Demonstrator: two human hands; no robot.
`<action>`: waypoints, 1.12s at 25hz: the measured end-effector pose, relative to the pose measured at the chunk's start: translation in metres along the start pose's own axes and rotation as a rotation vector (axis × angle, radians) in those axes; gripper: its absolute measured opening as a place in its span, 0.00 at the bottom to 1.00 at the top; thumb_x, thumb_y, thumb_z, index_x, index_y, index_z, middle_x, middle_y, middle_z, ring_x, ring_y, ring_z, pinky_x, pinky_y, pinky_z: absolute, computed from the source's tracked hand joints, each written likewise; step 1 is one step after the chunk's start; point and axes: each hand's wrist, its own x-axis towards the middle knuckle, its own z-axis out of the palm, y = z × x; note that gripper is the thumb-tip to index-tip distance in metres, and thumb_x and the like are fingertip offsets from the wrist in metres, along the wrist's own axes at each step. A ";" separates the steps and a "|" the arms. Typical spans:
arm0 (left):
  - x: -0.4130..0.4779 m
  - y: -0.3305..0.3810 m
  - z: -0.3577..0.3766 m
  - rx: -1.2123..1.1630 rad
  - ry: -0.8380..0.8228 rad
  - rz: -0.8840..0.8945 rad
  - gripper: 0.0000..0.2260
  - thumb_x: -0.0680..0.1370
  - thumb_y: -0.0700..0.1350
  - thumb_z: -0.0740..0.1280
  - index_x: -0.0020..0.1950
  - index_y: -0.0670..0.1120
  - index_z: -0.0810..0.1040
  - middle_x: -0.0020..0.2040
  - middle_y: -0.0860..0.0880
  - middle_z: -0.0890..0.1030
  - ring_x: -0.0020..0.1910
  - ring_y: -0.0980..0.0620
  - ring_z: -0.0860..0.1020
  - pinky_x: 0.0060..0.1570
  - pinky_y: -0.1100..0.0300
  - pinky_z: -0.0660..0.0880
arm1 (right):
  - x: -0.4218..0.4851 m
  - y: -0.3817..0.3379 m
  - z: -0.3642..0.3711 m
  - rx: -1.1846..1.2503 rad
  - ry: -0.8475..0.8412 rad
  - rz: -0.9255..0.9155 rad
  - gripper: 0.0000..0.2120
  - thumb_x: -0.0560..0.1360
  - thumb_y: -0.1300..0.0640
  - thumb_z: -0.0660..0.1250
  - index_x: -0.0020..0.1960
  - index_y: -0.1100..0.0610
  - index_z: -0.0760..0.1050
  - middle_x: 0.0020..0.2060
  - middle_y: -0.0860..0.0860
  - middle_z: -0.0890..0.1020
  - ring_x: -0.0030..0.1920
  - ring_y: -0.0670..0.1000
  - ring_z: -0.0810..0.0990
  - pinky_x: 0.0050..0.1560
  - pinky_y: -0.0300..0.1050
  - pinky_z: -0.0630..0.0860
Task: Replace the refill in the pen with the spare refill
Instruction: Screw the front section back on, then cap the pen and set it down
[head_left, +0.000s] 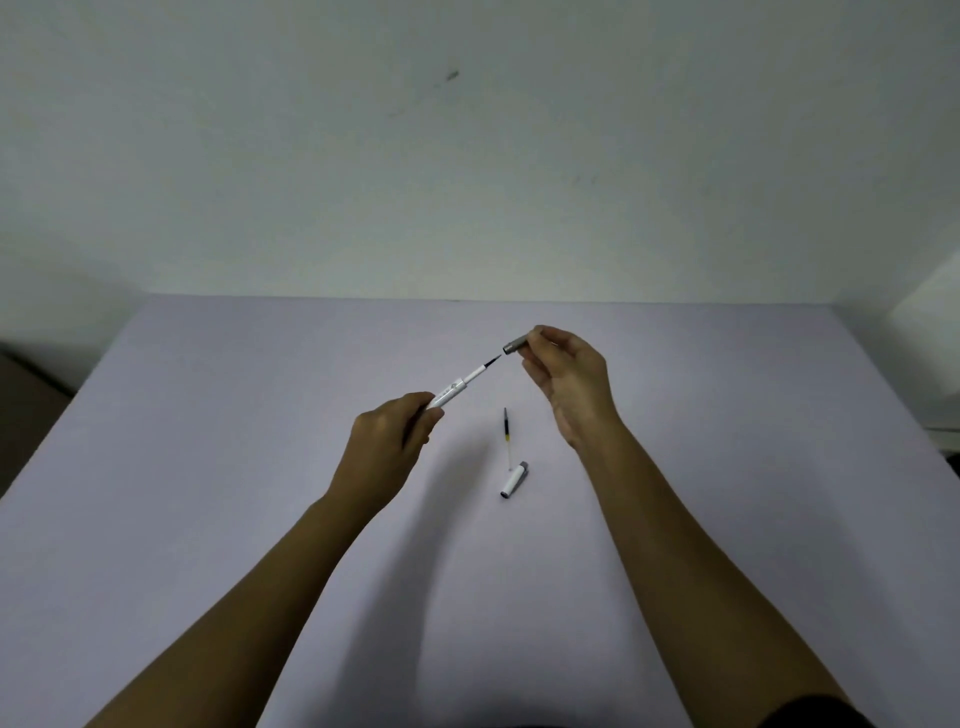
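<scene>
1. Gripping the pen barrel (451, 393) low down, the left hand (392, 441) is closed around it above the bench (208, 467); a refill (485, 365) juts from its upper end, pointing up-right.
2. The right hand (569, 379) pinches a grey tip (515, 345) just off the refill's point, other fingers loose.
3. Another refill (506, 434) lies mid-bench, long axis toward the far edge, between the wrists, nearer the right hand, which looks better placed to take it.
4. A cap (515, 479) lies just beside its near end.

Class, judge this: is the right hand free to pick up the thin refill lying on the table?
Probably not yet: the right hand holds the grey tip piece; nothing covers the thin yellow-and-black refill.
</scene>
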 end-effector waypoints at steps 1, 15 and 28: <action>-0.001 0.002 -0.002 -0.001 0.006 0.010 0.04 0.78 0.43 0.63 0.49 0.45 0.77 0.34 0.47 0.80 0.32 0.49 0.79 0.35 0.53 0.75 | -0.002 0.000 0.001 -0.004 -0.009 -0.002 0.04 0.74 0.64 0.67 0.45 0.56 0.77 0.41 0.51 0.83 0.40 0.42 0.84 0.41 0.32 0.79; -0.001 0.018 -0.014 0.017 0.018 0.049 0.05 0.78 0.42 0.64 0.50 0.42 0.77 0.33 0.44 0.79 0.33 0.44 0.78 0.36 0.48 0.76 | -0.021 -0.002 0.011 -0.056 -0.108 -0.032 0.06 0.75 0.63 0.67 0.51 0.56 0.75 0.39 0.50 0.84 0.41 0.43 0.85 0.43 0.32 0.80; 0.003 0.010 -0.023 0.067 -0.107 0.128 0.06 0.78 0.42 0.63 0.52 0.46 0.78 0.31 0.47 0.74 0.31 0.50 0.72 0.33 0.62 0.67 | -0.032 0.007 -0.012 -0.309 -0.263 -0.136 0.05 0.74 0.62 0.68 0.44 0.52 0.77 0.45 0.51 0.83 0.49 0.49 0.85 0.48 0.37 0.80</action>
